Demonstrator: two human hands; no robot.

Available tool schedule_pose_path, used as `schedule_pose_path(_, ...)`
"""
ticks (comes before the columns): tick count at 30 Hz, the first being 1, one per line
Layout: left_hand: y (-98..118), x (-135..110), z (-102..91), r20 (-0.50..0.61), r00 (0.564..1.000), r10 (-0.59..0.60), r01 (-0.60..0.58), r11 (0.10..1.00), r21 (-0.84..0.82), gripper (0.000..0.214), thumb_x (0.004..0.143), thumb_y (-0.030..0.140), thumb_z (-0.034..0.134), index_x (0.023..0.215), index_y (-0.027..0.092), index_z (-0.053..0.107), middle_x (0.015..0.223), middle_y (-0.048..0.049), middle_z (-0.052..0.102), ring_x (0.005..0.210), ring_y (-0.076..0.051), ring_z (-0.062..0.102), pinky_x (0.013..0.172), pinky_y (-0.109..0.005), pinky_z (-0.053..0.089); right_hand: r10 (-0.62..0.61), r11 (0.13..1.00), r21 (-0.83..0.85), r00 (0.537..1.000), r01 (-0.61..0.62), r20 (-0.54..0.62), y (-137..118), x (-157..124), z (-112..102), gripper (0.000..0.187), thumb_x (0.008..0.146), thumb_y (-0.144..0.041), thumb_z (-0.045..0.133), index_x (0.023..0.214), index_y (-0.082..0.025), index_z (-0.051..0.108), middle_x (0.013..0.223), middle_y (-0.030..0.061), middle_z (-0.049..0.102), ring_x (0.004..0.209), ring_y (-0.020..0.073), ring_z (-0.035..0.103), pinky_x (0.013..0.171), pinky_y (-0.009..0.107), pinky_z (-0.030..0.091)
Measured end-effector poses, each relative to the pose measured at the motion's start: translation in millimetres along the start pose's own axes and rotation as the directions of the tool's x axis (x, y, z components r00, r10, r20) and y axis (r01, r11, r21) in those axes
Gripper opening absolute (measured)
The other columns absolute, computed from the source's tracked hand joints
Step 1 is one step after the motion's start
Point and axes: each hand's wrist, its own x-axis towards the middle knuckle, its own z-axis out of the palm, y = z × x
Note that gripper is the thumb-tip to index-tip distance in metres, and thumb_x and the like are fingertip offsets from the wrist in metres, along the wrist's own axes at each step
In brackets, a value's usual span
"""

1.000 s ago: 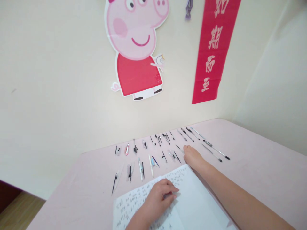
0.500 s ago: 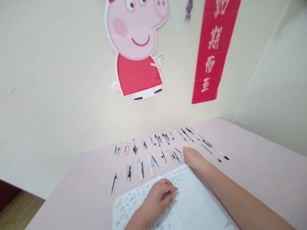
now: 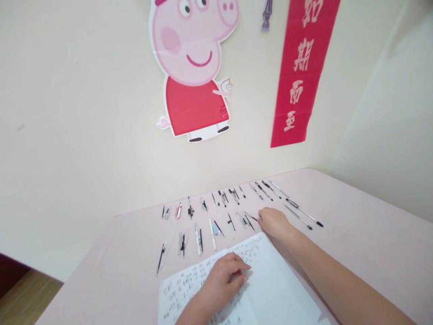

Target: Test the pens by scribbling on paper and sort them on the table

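Observation:
My left hand [image 3: 226, 276] lies on a white sheet of handwritten paper [image 3: 277, 275], fingers loosely stretched and holding nothing. My right hand [image 3: 273, 223] is beyond the sheet's far edge, low over the table, with its fingers closed round the near end of a thin, dark-tipped pen [image 3: 251, 215]. Its fingertips are partly hidden by the hand. Just left of that pen lie a clear pen barrel [image 3: 241, 220] and a black refill [image 3: 250, 223]. Two long pens, one grey [image 3: 298, 216] and one black-ended [image 3: 305, 212], rest to the right of the hand.
Pens and pen parts lie in two rows on the pink table [image 3: 111, 271], among them a red-and-white pen [image 3: 178, 211] and a cream pen [image 3: 212, 234]. Behind stands a wall with a cartoon pig cutout [image 3: 196, 104] and a red banner [image 3: 301, 76].
The pen in my right hand has tilted slightly, its dark tip shifting a little left and down. My left hand has stayed in place.

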Motion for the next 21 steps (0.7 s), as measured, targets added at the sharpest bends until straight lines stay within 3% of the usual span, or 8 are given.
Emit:
schedule_pose_path(7,-5.8,1.4,0.3,-0.057,0.998,0.003,-0.01,0.993,-0.121,0.021,0.077,0.019,0.061,0.096,0.019,0.071,0.089,-0.0082,0.063,0.077,-0.016,0.057,0.073,-0.028,0.044,-0.012,0.999,0.045,0.997,0.016,-0.07,-8.1,-1.7,-5.3,0.032,0.089,-0.029,0.041,0.085,-0.013,0.068,0.092,0.013,0.067,0.088,0.0211,0.061,0.071,0.027,0.039)
schedule_pose_path(10,-13.8,4.0,-0.5,-0.131,0.991,-0.028,-0.009,0.961,-0.275,0.022,0.077,0.031,0.064,0.093,0.018,0.072,0.084,-0.0082,0.062,0.075,-0.016,0.056,0.073,-0.029,0.044,-0.099,0.986,0.122,0.984,0.117,-0.148,-22.8,-8.8,-12.0,0.036,0.091,-0.032,0.038,0.078,-0.014,0.067,0.087,0.0103,0.066,0.083,0.0183,0.059,0.068,0.025,0.036)
schedule_pose_path(15,-21.9,8.3,-2.8,-0.223,0.93,-0.291,0.086,0.765,-0.638,0.046,0.07,0.045,0.07,0.107,0.019,0.065,0.093,-0.0078,0.063,0.075,-0.014,0.057,0.07,-0.027,0.044,-0.387,0.867,0.302,0.918,0.396,-0.091,-56.1,-29.1,-10.0,0.034,0.092,-0.032,0.037,0.079,-0.017,0.065,0.074,0.0039,0.066,0.069,0.0139,0.056,0.059,0.023,0.03)
schedule_pose_path(18,-21.3,9.1,-3.6,-0.248,0.885,-0.393,0.1,0.682,-0.724,0.048,0.07,0.048,0.068,0.107,0.018,0.064,0.093,-0.0073,0.064,0.074,-0.014,0.057,0.071,-0.027,0.044,-0.451,0.829,0.333,0.889,0.449,-0.076,-69.0,-38.3,-4.0,0.032,0.092,-0.035,0.037,0.083,-0.018,0.064,0.075,0.0033,0.066,0.068,0.014,0.056,0.057,0.023,0.027)
schedule_pose_path(21,-19.5,9.1,-4.3,-0.247,0.885,-0.395,0.078,0.648,-0.757,0.04,0.077,0.048,0.061,0.096,0.014,0.066,0.086,-0.0071,0.064,0.076,-0.014,0.056,0.071,-0.026,0.043,-0.46,0.826,0.332,0.885,0.455,-0.069,-73.7,-42.7,-2.4,0.03,0.092,-0.036,0.039,0.085,-0.019,0.064,0.076,0.0035,0.067,0.07,0.0152,0.058,0.058,0.023,0.028)
